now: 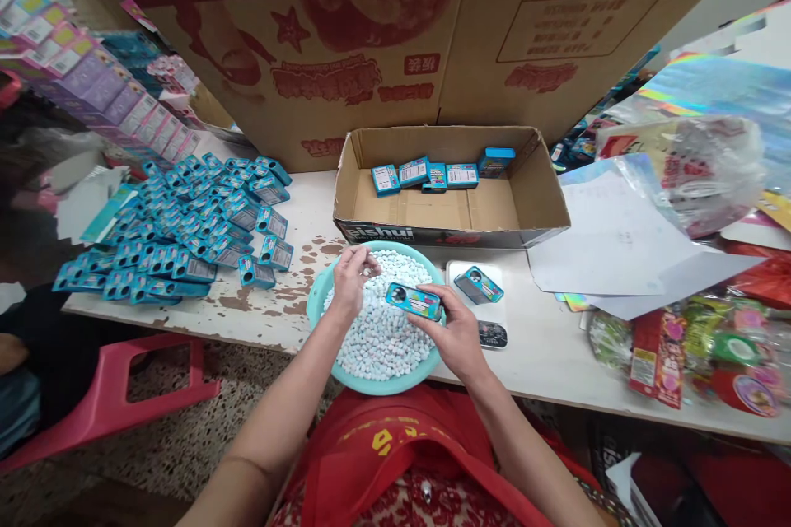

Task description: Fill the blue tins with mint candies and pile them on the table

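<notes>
My right hand (454, 329) grips a small blue candy box (415, 301) with a round hole at its left end, held tilted above the bowl. My left hand (353, 276) hovers over the bowl's left side, its fingers drawn together; what they hold, if anything, is too small to make out. Small pale candies (383, 346) fill the turquoise bowl (376, 386) beneath both hands. Just right of the bowl, another blue box (480, 285) lies on a white scale (494, 311) with a dark display.
Behind the bowl stands an open carton (457, 237) holding several blue boxes. Many more blue boxes (203, 222) are heaped at the left. A large cardboard box (371, 41) rises at the back. Papers (606, 230) and packaged sweets (658, 358) lie right. A person sits on a pink stool (142, 354).
</notes>
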The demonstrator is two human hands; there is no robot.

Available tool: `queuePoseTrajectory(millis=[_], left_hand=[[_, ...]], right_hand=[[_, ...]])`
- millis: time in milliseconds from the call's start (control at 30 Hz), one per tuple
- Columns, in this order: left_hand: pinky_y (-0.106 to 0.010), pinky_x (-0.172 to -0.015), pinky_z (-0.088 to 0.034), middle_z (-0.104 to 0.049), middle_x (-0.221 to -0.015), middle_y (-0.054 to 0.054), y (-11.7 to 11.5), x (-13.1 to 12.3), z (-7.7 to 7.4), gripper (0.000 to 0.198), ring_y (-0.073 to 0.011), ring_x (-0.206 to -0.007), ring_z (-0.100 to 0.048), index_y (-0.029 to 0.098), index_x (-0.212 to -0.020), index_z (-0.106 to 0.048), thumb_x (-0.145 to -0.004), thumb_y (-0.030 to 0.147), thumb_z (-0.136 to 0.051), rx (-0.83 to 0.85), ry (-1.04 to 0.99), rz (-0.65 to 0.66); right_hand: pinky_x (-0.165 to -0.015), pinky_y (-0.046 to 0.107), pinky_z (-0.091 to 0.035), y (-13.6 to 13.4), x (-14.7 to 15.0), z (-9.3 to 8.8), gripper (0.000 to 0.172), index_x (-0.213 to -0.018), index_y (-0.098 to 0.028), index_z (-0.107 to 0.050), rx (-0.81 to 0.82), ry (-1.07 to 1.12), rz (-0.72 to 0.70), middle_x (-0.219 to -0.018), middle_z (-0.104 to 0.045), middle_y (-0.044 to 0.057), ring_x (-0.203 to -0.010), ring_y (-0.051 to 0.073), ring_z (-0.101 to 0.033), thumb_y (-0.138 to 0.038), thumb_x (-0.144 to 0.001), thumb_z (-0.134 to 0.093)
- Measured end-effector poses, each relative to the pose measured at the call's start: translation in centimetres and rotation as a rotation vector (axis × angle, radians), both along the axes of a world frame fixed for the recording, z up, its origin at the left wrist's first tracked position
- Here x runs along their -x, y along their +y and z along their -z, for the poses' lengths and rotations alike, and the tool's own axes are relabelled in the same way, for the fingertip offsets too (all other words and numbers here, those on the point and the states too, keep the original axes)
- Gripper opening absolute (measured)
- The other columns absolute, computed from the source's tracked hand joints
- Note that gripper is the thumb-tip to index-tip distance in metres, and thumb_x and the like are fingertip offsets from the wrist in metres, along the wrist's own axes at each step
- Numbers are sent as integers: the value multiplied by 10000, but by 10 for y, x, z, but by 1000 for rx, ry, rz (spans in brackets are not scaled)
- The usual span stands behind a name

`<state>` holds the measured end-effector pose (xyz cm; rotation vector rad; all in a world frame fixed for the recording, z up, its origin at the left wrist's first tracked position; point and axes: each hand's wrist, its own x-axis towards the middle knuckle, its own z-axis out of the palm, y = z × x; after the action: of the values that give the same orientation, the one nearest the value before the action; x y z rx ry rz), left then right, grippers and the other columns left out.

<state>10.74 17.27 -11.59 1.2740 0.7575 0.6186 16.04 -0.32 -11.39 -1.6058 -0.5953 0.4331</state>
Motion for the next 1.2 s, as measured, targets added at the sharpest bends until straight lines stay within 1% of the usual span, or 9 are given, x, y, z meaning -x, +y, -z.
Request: queuePoseTrajectory(millis=[100,200,333,467,600,733,967,1067,1200], left_hand=[[-385,-894,-411,-624,-840,-48,14,3,34,112,-217,-892,-557,206,-746,-642,-742,314,-616,-473,355,227],[-396,-985,-335,-599,-1069,-74,11,-3,59,165,-246,-1066,-498,229,-915,-668,-811,285,-553,-799,529,308],[-406,-939,-356,-561,-1134,-78,-3,-12,68,281,-272,-1102,-466,246,-1049,-622,-848,414,-519,-900,761,413],[-383,-852,-396,-564,-1046,-96,-9,-4,62,252,-273,-1016,-511,223,-977,-621,-843,407,-512,-931,872,580],[-324,-795,-405,-584,-856,-46,-8,9,61,115,-236,-900,-551,225,-776,-618,-730,328,-638,-656,673,399],[-264,-677,-413,-532,-635,7,-6,14,57,192,-176,-717,-552,206,-593,-557,-642,326,-698,-303,440,137],[-178,-355,-265,-497,-572,45,-14,10,-8,304,-69,-404,-429,186,-687,-479,-659,397,-696,337,24,44],[-169,-397,-353,-530,-599,42,-21,5,-28,267,-75,-458,-501,183,-728,-493,-657,322,-710,360,-122,21],[-203,-510,-457,-593,-647,23,-27,0,-31,244,-116,-583,-598,184,-788,-526,-669,296,-707,333,-168,-25]], right_hand=[[-903,399,-464,-13,-3,3,334,-1004,-251,-648,-16,18,13,-1027,-635,50,-994,232,-596,-316,-691,-744],[-884,400,-477,-19,-4,4,352,-1000,-253,-657,-19,19,-4,-1006,-637,53,-970,234,-600,-331,-674,-763],[-858,376,-484,-18,-6,4,357,-1016,-249,-648,-39,24,34,-1002,-620,50,-959,222,-591,-333,-686,-756],[-850,376,-477,-13,-10,13,358,-1035,-239,-632,3,20,79,-984,-607,42,-945,215,-584,-338,-708,-736],[-833,380,-488,-11,-11,21,363,-1036,-227,-626,54,27,109,-977,-605,44,-929,218,-593,-366,-714,-722],[-805,376,-496,-13,-10,14,352,-1024,-229,-628,113,-34,132,-962,-614,42,-888,216,-599,-374,-715,-713],[-826,370,-485,-2,0,2,279,-995,-238,-634,153,-185,34,-959,-639,50,-932,231,-605,-313,-733,-696],[-824,377,-481,9,7,1,263,-998,-238,-626,159,-229,-16,-960,-640,54,-931,235,-601,-286,-745,-678],[-819,374,-479,20,12,-3,272,-1014,-231,-622,183,-262,-59,-969,-637,61,-931,238,-596,-278,-751,-671]])
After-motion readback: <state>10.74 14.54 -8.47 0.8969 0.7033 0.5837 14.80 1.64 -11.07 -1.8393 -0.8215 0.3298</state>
